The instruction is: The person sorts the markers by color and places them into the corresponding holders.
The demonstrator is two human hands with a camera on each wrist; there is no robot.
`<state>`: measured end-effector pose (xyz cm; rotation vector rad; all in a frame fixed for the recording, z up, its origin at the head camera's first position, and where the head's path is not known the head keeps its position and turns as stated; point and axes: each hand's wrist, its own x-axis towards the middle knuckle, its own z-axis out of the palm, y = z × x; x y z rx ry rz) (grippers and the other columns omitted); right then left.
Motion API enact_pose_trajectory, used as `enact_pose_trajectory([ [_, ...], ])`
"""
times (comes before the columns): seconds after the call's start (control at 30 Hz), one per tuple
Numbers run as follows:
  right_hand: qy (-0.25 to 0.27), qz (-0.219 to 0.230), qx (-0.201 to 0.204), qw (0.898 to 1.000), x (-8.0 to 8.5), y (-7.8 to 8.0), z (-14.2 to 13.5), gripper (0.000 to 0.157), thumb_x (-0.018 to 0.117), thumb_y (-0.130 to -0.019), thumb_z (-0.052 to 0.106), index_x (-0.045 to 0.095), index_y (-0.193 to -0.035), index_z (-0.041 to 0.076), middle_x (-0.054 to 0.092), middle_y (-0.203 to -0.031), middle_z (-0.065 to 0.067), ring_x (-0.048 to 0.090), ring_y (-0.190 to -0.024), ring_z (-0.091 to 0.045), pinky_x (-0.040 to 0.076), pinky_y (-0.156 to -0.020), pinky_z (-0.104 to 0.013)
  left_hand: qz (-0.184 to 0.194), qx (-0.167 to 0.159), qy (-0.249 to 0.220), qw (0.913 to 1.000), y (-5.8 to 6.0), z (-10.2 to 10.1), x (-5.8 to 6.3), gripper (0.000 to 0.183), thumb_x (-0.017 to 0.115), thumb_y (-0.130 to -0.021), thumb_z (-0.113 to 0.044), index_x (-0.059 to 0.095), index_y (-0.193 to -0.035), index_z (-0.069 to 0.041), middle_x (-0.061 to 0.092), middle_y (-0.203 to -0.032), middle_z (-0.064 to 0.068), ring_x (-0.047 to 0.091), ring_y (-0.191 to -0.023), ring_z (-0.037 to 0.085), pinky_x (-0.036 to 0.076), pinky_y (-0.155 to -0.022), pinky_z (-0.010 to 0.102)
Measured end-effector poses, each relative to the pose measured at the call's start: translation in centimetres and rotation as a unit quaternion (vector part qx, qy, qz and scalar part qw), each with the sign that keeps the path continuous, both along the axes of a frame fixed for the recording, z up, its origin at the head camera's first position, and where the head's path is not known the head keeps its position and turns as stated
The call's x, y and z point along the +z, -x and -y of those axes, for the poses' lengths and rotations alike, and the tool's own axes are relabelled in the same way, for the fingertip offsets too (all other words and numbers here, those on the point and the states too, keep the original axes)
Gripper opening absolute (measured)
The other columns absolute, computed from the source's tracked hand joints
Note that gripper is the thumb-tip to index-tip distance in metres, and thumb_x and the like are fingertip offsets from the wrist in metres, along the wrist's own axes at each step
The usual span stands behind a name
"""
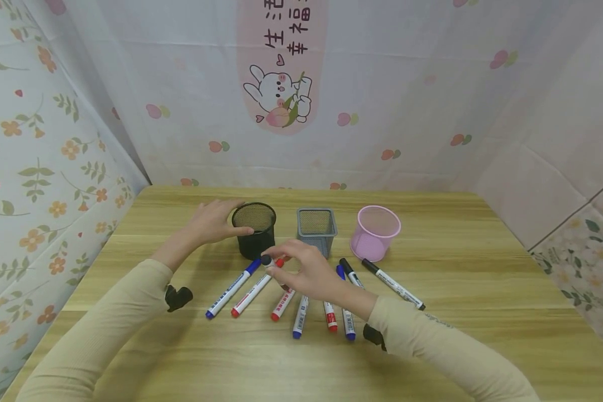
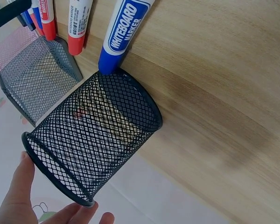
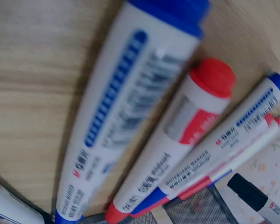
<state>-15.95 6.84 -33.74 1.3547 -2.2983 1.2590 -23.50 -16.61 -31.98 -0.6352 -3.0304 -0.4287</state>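
Note:
My left hand point(image 1: 208, 224) grips the top rim of the round black mesh pen holder point(image 1: 256, 243), which stands upright at the left of the row. In the left wrist view, thumb and fingertips touch the rim of this pen holder point(image 2: 93, 135). Just in front of it, my right hand point(image 1: 309, 271) pinches a whiteboard marker with a black end point(image 1: 267, 261). The right wrist view has this black-ended marker point(image 3: 252, 193) at the lower right. Below the hands lie several whiteboard markers, among them a blue one point(image 1: 233, 288) and a red one point(image 1: 251, 295).
A square grey mesh pen holder point(image 1: 317, 226) stands in the middle, a round pink one point(image 1: 377, 234) to its right. A black-capped marker point(image 1: 394, 285) lies slanted in front of the pink holder. Patterned cloth point(image 1: 357, 84) hangs behind the wooden table point(image 1: 221, 363).

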Motion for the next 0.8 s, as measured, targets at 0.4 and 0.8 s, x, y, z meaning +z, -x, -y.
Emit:
enact_pose_trajectory([
  [0.4, 0.051, 0.067, -0.054, 0.995, 1.9, 0.8, -0.3, 0.026, 0.065, -0.08, 0.01, 0.061, -0.105, 0.001, 0.061, -0.101, -0.005, 0.057, -0.086, -0.018, 0.047, -0.072, -0.031, -0.001, 0.004, -0.004, 1.0, 0.0, 0.1, 0.0, 0.074, 0.063, -0.074, -0.051, 0.042, -0.13, -0.007, 0.048, -0.124, 0.014, 0.043, -0.109, 0.035, 0.028, -0.083, 0.058],
  [0.8, 0.103, 0.052, -0.078, 0.99, 3.8, 1.9, 0.4, 0.027, 0.065, -0.08, 0.009, 0.06, -0.104, -0.001, 0.061, -0.096, -0.007, 0.056, -0.085, -0.016, 0.046, -0.071, -0.028, 0.006, 0.004, 0.001, 1.0, 0.1, -0.1, 0.2, 0.075, 0.062, -0.074, -0.051, 0.042, -0.13, -0.006, 0.051, -0.12, 0.015, 0.047, -0.105, 0.035, 0.032, -0.08, 0.055],
])
